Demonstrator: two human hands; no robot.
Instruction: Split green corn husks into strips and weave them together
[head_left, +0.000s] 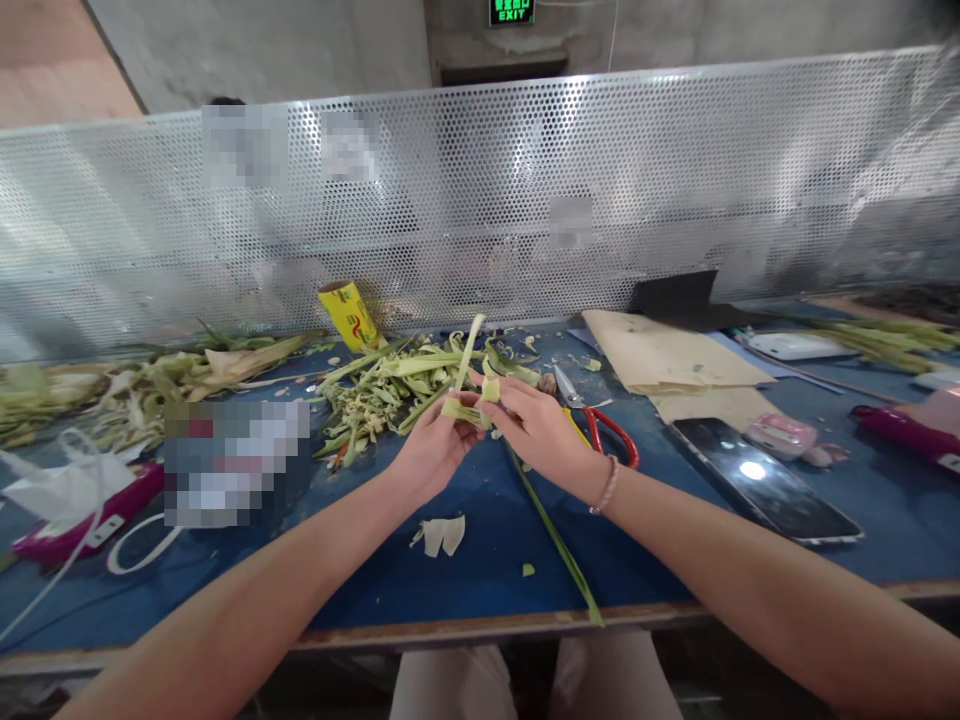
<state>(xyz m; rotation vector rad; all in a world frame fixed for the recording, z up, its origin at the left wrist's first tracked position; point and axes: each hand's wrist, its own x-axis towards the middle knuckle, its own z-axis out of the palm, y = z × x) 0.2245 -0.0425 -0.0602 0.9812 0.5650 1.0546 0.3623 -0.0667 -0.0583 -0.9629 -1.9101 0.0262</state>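
My left hand [433, 450] pinches a pale green strip of plant leaf [459, 410], folded and layered, with one long end [470, 352] sticking up. From the other side, my right hand [531, 428] closes its fingers on a short pale green leaf piece [490, 389] touching or close to the folded one. The fingertips hide how the pieces join. Just beyond both hands lies a heap of green leaf strips [390, 385]. Beneath the right wrist, a long narrow leaf [559, 540] runs to the table edge. Scissors with red handles [616, 438] lie partly behind my right forearm.
Whitish scraps [444, 536] lie nearer me. To the right are a phone [765, 480], a pink case [781, 436] and brown paper [667, 355]. A yellow tube [349, 316] stands before a perforated metal screen [465, 200]. Dried husks [165, 385] and a purple tool [135, 500] are left.
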